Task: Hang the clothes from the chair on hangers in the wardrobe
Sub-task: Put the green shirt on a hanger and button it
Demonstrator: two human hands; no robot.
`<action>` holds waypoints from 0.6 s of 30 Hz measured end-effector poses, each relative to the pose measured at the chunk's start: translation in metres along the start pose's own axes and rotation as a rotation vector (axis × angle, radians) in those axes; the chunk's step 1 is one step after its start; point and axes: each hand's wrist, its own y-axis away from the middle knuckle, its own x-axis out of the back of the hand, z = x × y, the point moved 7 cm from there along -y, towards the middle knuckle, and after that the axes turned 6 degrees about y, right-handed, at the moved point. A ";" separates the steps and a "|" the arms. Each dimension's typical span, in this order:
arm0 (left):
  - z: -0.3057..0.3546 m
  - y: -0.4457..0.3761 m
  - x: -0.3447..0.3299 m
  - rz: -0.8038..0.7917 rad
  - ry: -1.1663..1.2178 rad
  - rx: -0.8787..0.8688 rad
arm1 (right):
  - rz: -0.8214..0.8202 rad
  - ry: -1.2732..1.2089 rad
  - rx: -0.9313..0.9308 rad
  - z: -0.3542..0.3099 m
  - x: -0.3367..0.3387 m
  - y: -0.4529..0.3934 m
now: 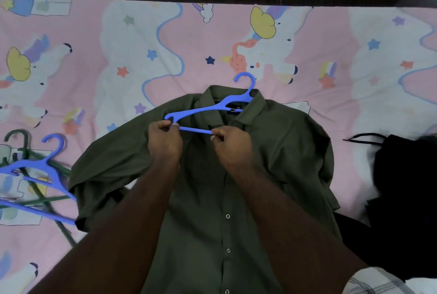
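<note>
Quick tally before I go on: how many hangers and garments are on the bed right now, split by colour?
Blue plastic hangers: 2, one gripped by the left hand and right hand, one lying at the left.
Dark green plastic hangers: at least 1, under the left blue one.
Olive green button-up shirts: 1.
Black garments: 1, partly out of view.
Total: 5.

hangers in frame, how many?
3. A blue hanger held over the green shirt; a second blue hanger and a green hanger overlapping at left. More may be hidden.

Hanger on shirt, spare hangers left.
</note>
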 end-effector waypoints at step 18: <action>0.025 0.038 -0.065 -0.442 -0.207 -0.249 | 0.169 -0.032 0.153 -0.016 0.023 -0.006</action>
